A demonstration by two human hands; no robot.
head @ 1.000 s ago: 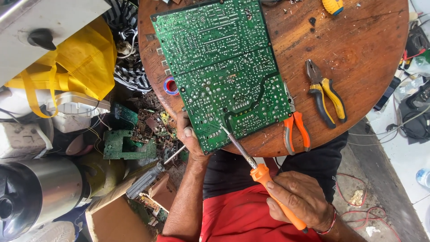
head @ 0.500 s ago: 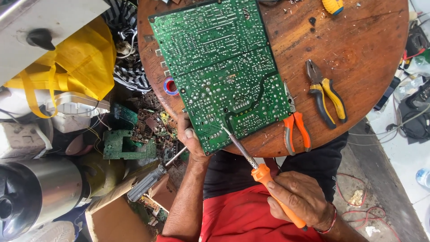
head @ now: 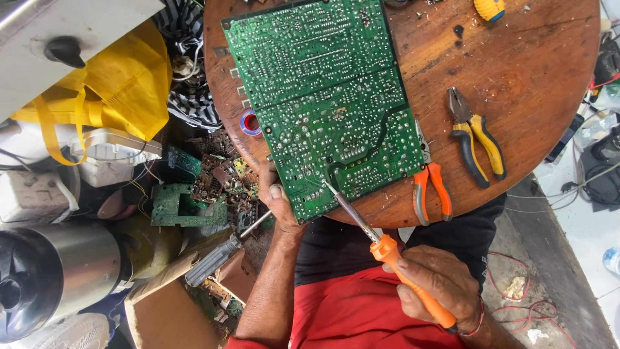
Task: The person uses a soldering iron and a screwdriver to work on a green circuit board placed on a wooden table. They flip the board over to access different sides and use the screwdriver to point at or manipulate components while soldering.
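Observation:
A large green circuit board (head: 326, 103) lies solder side up on a round wooden table (head: 516, 77). My left hand (head: 279, 203) grips the board's near left corner, thumb on its edge. My right hand (head: 439, 284) holds an orange-handled soldering iron (head: 387, 252); its metal tip touches the board near the near edge.
Yellow-handled pliers (head: 476, 139) and orange-handled cutters (head: 431, 187) lie on the table right of the board. A small tape roll (head: 250, 121) sits at the table's left edge. Left of the table are a yellow bag (head: 123, 90), scrap boards (head: 184, 200), a screwdriver (head: 216, 255) and a steel pot (head: 58, 278).

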